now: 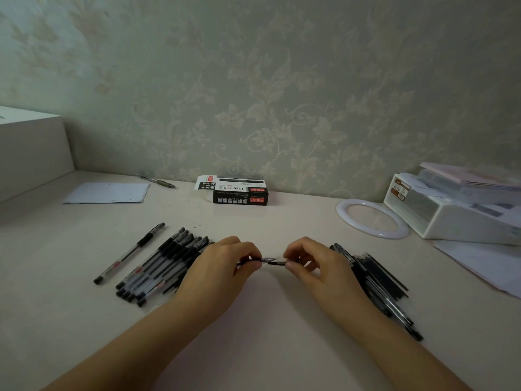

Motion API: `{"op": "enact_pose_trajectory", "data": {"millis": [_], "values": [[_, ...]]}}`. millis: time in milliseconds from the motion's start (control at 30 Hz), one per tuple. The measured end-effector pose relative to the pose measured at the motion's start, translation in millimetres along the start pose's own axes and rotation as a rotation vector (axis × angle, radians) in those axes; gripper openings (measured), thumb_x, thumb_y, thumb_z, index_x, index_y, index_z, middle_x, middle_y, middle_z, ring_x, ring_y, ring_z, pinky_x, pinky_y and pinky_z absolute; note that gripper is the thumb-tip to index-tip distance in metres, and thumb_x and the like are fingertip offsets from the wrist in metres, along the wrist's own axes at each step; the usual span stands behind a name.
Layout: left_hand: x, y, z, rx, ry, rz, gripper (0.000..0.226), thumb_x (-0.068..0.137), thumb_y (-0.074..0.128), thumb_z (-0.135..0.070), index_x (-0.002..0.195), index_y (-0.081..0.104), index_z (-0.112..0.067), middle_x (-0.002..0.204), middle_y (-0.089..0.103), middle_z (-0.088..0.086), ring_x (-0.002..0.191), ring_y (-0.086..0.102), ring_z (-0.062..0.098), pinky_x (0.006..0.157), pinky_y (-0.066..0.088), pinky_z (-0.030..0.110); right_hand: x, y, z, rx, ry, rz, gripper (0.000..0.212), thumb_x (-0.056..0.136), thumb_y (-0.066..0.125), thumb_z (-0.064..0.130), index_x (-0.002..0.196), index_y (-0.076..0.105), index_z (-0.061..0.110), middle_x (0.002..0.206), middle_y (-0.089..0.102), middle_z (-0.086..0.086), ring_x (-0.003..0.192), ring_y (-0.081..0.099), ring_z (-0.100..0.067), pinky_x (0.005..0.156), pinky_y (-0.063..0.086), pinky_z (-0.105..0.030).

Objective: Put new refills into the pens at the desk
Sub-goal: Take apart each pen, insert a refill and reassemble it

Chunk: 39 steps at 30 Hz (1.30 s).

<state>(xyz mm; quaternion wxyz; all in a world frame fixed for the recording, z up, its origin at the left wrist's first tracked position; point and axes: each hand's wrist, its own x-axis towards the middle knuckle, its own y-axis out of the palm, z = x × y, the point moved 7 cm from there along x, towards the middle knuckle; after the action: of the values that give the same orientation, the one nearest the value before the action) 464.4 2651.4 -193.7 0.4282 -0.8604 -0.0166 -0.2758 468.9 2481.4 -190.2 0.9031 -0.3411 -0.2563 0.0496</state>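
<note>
Over the middle of the desk, my left hand [225,263] pinches the barrel of a black pen [255,260], and my right hand [313,261] pinches its tip piece [275,261] close beside it. Most of the barrel is hidden under my left hand. A row of several black capped pens [160,263] lies left of my left hand, with one single pen [128,253] apart further left. A pile of black refills and pens [377,280] lies right of my right hand.
A black and white pen box [239,193] stands open at the back by the wall. A sheet of paper [107,193] and a pen [156,181] lie back left. A white ring [372,218], a white organiser [456,213] and papers [485,266] sit at the right.
</note>
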Motion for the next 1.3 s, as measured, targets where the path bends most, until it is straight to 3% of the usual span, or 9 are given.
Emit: {"op": "enact_pose_trajectory", "data": {"millis": [167,333,600,800,967,1100,1233,1300], "values": [[-1,2,-7,-0.033,0.042,0.027,0.012,0.091,0.059,-0.036,0.097,0.068,-0.033,0.085,0.056,-0.014,0.076,0.054,0.003,0.07,0.047,0.025,-1,3,5,0.05,-0.027,0.027,0.011,0.088,0.068,0.011,0.092,0.068,0.022,0.087,0.067,0.012,0.085,0.062,-0.009,0.075,0.05,-0.023],[0,1,-10,-0.05,0.058,0.023,0.013,0.091,0.059,-0.035,0.098,0.07,-0.031,0.084,0.057,-0.014,0.076,0.055,0.004,0.07,0.045,0.022,-2,5,-2,0.188,0.043,0.026,0.015,0.087,0.071,0.013,0.093,0.074,0.027,0.09,0.072,0.015,0.087,0.067,-0.003,0.075,0.049,-0.011],[0,-3,-18,-0.056,0.087,0.021,0.014,0.091,0.06,-0.033,0.099,0.072,-0.03,0.084,0.058,-0.013,0.074,0.054,0.005,0.067,0.042,0.019,-1,7,-6,0.389,0.095,0.038,0.017,0.083,0.074,0.006,0.089,0.077,0.022,0.088,0.076,0.007,0.087,0.071,-0.007,0.08,0.053,-0.018],[1,-7,-23,-0.041,0.096,0.007,0.015,0.092,0.06,-0.03,0.099,0.073,-0.028,0.085,0.059,-0.011,0.073,0.053,0.004,0.066,0.042,0.018,1,7,-5,0.367,0.082,0.029,0.018,0.082,0.076,0.009,0.089,0.077,0.026,0.088,0.076,0.007,0.088,0.072,-0.009,0.084,0.057,-0.026],[1,-7,-24,-0.051,0.086,0.017,0.016,0.092,0.06,-0.031,0.101,0.073,-0.028,0.086,0.059,-0.011,0.073,0.052,0.004,0.069,0.045,0.021,0,6,-4,0.339,0.073,0.03,0.016,0.083,0.076,0.013,0.091,0.077,0.026,0.089,0.076,0.009,0.087,0.071,-0.008,0.083,0.056,-0.024],[2,-15,-23,0.006,0.075,-0.035,0.015,0.092,0.059,-0.03,0.099,0.072,-0.026,0.084,0.057,-0.011,0.071,0.053,0.005,0.067,0.046,0.024,2,9,-4,0.332,0.092,-0.017,0.023,0.084,0.075,0.017,0.103,0.072,0.029,0.093,0.074,0.01,0.087,0.07,-0.006,0.082,0.054,-0.02],[9,-59,9,0.124,-0.126,-0.328,0.014,0.092,0.058,-0.014,0.097,0.071,-0.014,0.088,0.053,-0.001,0.066,0.048,0.015,0.063,0.037,0.029,0,1,-8,0.204,0.094,-0.14,0.025,0.086,0.072,0.024,0.11,0.066,0.03,0.095,0.068,0.012,0.081,0.064,-0.002,0.073,0.049,-0.009],[8,-76,40,0.214,-0.334,-0.341,0.02,0.095,0.051,-0.011,0.103,0.068,-0.007,0.094,0.051,0.006,0.069,0.049,0.023,0.065,0.041,0.034,-1,-1,-10,0.114,0.083,-0.156,0.021,0.088,0.07,0.023,0.109,0.067,0.027,0.095,0.067,0.013,0.082,0.063,-0.001,0.073,0.049,-0.01]]}}
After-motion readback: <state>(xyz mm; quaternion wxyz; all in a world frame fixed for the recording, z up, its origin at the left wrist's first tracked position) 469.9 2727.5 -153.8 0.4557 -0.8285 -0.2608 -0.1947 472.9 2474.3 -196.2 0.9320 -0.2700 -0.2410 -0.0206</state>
